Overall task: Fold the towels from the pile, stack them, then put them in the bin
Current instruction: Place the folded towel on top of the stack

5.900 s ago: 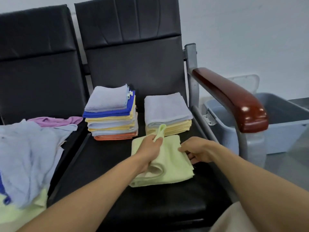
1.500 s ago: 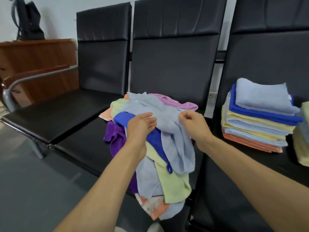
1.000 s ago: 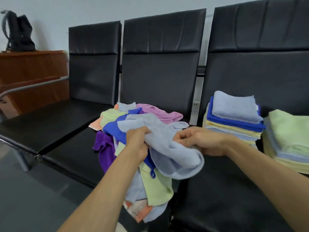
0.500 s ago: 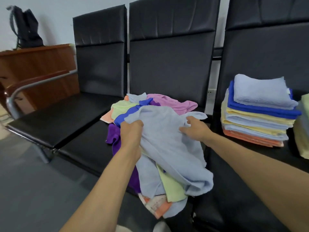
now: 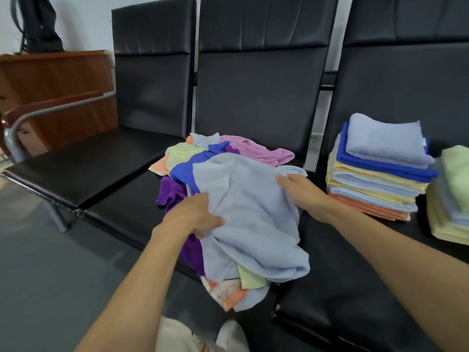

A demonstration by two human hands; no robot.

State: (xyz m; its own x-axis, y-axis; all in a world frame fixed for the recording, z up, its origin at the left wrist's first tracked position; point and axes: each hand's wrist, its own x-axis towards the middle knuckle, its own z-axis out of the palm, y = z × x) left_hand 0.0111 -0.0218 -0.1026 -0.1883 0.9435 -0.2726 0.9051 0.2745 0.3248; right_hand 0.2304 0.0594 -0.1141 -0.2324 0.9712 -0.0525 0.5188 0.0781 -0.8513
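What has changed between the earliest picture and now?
The green towel was let go and now tops the short stack. Both hands moved left to the pile: the left hand and right hand now grip a light blue towel, spread over it. The tall stack stayed put.

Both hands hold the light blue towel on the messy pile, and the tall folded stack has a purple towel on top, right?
No. The head view shows a folded light blue towel, not purple, atop the tall stack. The left hand and right hand do hold the loose light blue towel on the pile.
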